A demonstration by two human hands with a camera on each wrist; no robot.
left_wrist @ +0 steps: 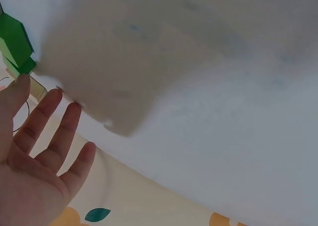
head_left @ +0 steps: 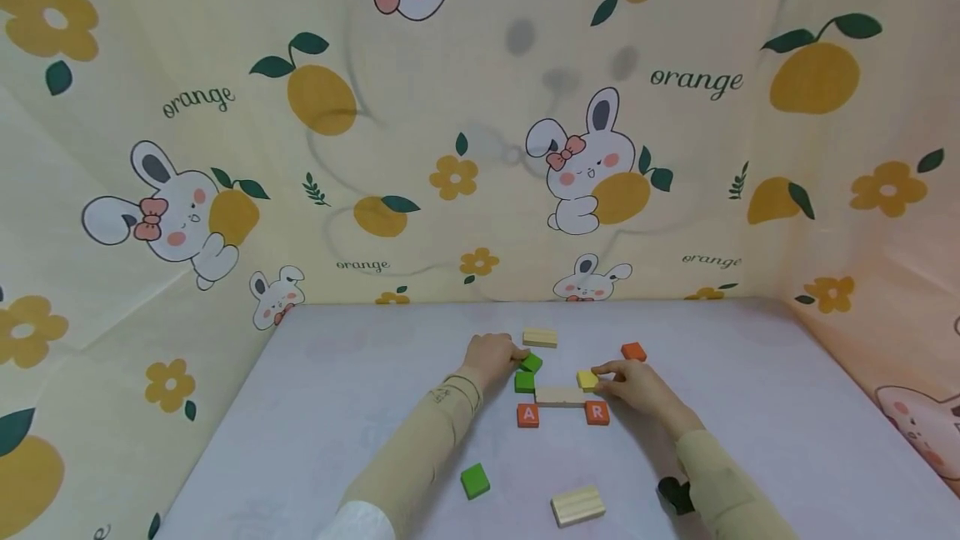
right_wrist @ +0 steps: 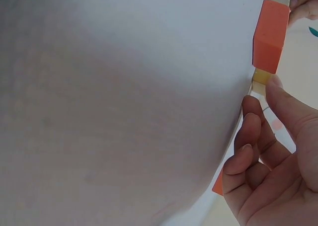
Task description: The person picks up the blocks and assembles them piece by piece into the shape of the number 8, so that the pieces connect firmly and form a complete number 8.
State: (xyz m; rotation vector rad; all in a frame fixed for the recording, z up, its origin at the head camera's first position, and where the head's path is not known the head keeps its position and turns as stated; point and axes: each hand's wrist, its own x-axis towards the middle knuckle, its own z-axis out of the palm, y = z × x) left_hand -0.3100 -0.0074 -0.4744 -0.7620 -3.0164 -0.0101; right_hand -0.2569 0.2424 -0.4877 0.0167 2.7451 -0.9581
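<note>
My left hand [head_left: 491,358] is at the far end of the layout, its thumb and a fingertip pinching a turned green block [head_left: 532,362]. In the left wrist view its other fingers [left_wrist: 64,129] are spread. Just nearer lies a second green block [head_left: 524,382]. Across from it, my right hand [head_left: 639,386] pinches a yellow block [head_left: 587,380] between thumb and fingertip. A pale wooden plank [head_left: 560,397] lies crosswise between the hands. At its near corners are an orange block marked A [head_left: 528,415] and an orange block marked R [head_left: 597,412].
Behind the hands lies another wooden plank [head_left: 540,337], with an orange block [head_left: 633,352] to the right. Closer in are a loose green block [head_left: 475,481], a thick wooden plank [head_left: 577,507] and a dark object [head_left: 675,494] beside the right sleeve. A printed curtain [head_left: 480,223] borders the table.
</note>
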